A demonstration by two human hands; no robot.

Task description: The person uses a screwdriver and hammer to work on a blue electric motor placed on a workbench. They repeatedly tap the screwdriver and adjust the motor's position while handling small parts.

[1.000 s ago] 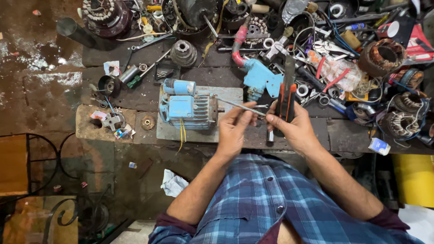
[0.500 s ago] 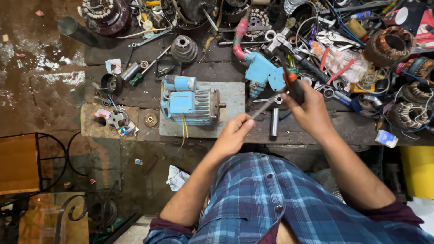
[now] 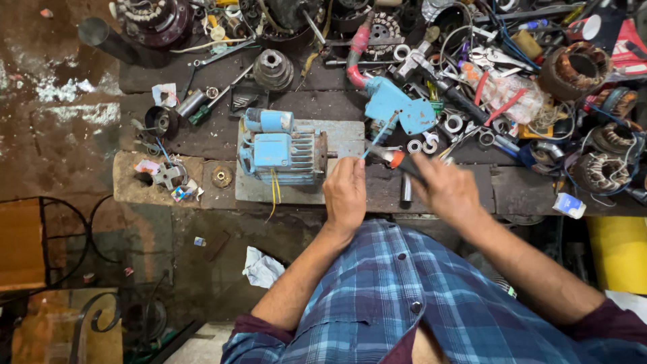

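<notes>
Blue electric motor [image 3: 280, 148], one unit, sits on a grey slab [image 3: 344, 135] at the middle of the dark worktop [image 3: 168, 141], shaft end facing the person. Two yellow wires [image 3: 273, 189] hang from its near side. Left hand [image 3: 344, 194] lies just right of the motor at the shaft end, fingers curled down; whether it grips anything cannot be told. Right hand [image 3: 447, 191] is closed around one tool with an orange and black handle [image 3: 399, 162], its thin shank pointing up toward one blue cover plate [image 3: 397, 108]. One small metal cylinder [image 3: 406, 190] lies between the two hands. Several steel rings [image 3: 414, 145] are scattered right of the plate. Three copper-wound stators [image 3: 573, 67] sit at the right edge. One brass-coloured disc [image 3: 222, 176] lies left of the slab.
</notes>
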